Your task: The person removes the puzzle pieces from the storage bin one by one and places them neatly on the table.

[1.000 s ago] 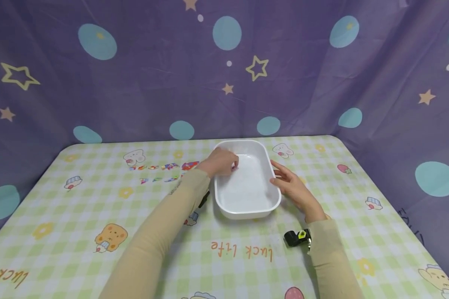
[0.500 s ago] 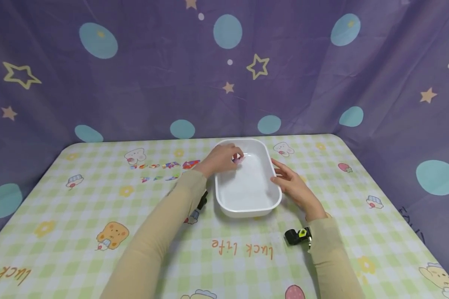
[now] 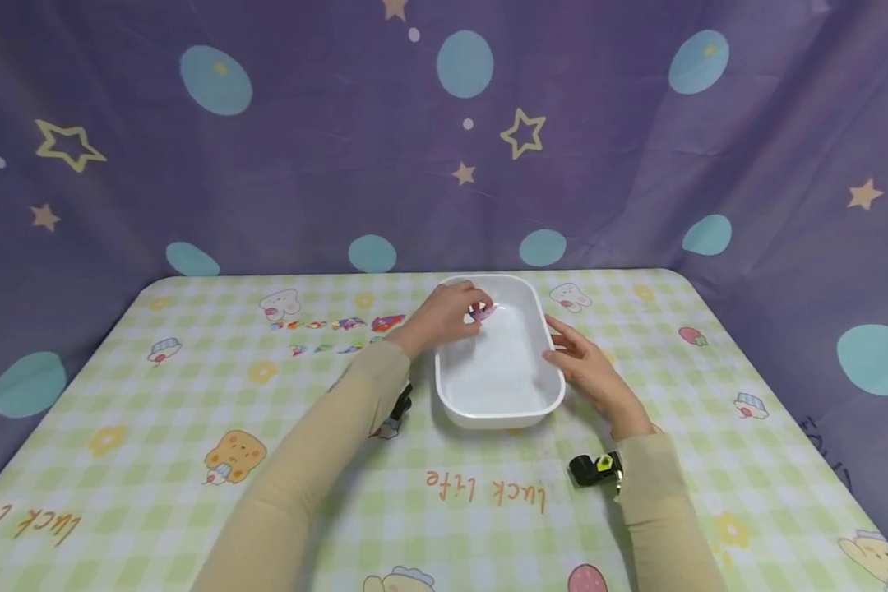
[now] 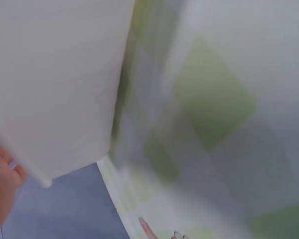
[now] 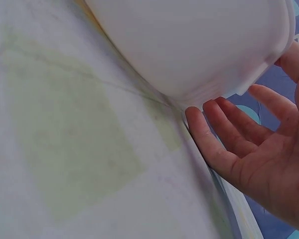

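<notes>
A white rectangular tray [image 3: 499, 386] stands on the table. My left hand [image 3: 444, 316] reaches over its left rim and pinches a small pink-and-dark printed piece [image 3: 483, 312] between thumb and fingers, above the tray floor. The exact kind of the piece cannot be made out. At the tray's right side rests my right hand [image 3: 588, 370]; in the right wrist view its fingers [image 5: 209, 142] are spread and touch the outer wall low down, with the thumb up by the rim. The left wrist view mostly shows the tray's outer wall [image 4: 55, 89].
Small colourful printed pieces lie in two rows left of the tray, including a larger red one [image 3: 388, 322] and a green one [image 3: 323, 348]. A checked cloth [image 3: 141, 477] covers the table. Behind it hangs a purple curtain [image 3: 303, 148].
My left hand has moved slightly right inside the tray, and its pinched piece shows more plainly. The right hand stays at the tray's side. The head view has shifted a little.
</notes>
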Demonstrator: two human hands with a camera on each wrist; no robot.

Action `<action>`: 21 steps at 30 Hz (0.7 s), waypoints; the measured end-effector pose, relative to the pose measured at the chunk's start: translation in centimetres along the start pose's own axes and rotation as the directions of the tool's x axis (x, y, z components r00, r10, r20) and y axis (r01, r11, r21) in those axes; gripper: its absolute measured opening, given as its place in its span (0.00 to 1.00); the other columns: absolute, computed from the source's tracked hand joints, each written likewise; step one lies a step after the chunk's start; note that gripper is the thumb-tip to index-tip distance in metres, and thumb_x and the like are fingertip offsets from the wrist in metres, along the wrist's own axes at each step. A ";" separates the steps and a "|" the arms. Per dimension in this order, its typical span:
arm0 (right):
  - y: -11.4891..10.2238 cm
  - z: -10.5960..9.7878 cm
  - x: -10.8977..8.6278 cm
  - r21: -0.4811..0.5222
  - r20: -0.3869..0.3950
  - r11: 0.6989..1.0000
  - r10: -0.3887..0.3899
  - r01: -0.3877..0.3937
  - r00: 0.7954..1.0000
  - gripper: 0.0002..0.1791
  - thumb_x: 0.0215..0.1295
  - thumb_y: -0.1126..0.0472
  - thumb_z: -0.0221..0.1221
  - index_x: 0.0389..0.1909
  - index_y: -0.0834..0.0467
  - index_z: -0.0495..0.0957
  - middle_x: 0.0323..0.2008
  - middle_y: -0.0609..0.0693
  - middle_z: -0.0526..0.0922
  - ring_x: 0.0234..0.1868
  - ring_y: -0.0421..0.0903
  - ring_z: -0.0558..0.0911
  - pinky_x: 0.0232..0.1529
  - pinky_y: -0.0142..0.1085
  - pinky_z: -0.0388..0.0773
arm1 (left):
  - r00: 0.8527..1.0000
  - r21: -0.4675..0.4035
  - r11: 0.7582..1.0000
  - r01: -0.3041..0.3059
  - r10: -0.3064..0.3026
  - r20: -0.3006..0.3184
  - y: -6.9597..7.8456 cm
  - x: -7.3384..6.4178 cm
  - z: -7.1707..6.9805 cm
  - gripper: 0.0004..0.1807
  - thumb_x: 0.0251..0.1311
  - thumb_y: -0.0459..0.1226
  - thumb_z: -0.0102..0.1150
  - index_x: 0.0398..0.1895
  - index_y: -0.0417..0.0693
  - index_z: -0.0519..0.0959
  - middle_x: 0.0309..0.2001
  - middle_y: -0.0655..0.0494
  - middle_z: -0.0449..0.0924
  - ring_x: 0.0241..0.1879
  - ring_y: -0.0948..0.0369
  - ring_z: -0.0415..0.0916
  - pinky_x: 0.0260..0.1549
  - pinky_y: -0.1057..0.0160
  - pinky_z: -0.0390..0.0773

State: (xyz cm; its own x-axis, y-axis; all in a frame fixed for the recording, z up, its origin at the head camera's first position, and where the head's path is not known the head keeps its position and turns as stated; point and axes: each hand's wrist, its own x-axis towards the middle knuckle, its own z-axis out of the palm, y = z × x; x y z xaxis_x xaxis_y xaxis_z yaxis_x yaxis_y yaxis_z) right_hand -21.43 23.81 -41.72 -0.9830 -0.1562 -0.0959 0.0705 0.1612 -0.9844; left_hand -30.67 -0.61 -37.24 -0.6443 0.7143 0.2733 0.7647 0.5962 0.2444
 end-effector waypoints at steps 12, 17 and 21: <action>0.2 -0.3 0.1 -0.008 0.006 1.000 -0.013 0.013 1.000 0.36 0.61 0.59 0.56 0.69 0.46 0.52 0.62 0.61 0.62 0.51 0.44 0.71 0.43 0.34 0.76 | 0.997 -0.024 0.998 0.063 -0.064 -0.046 0.1 -1.8 -2.6 0.17 0.51 0.36 0.58 0.47 0.49 0.77 0.40 0.56 0.75 0.39 0.62 0.74 0.41 0.62 0.70; 0.4 -0.3 0.2 0.006 0.020 1.000 -0.026 0.026 0.999 0.36 0.62 0.60 0.55 0.69 0.48 0.52 0.62 0.62 0.62 0.51 0.47 0.72 0.43 0.34 0.77 | 0.994 -0.048 0.995 0.090 -0.093 -0.058 -0.4 -2.8 -3.7 0.19 0.50 0.35 0.59 0.48 0.48 0.77 0.39 0.56 0.74 0.38 0.62 0.74 0.39 0.64 0.73; 0.4 -0.1 0.3 0.009 0.020 1.000 -0.017 0.017 1.000 0.36 0.61 0.59 0.56 0.69 0.47 0.53 0.62 0.61 0.62 0.53 0.48 0.71 0.43 0.34 0.77 | 0.989 -0.060 0.989 0.134 -0.137 -0.054 -1.3 -4.0 -4.1 0.19 0.51 0.36 0.58 0.49 0.49 0.76 0.40 0.56 0.73 0.39 0.62 0.74 0.40 0.64 0.73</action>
State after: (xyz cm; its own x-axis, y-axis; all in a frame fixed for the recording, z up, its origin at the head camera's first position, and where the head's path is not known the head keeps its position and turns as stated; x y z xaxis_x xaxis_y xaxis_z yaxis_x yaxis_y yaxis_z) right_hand -21.70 23.98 -42.15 -0.9805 -0.1787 -0.0822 0.0554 0.1500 -0.9871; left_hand -29.12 -5.72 -34.84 -0.7426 0.6050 0.2873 0.6697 0.6633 0.3340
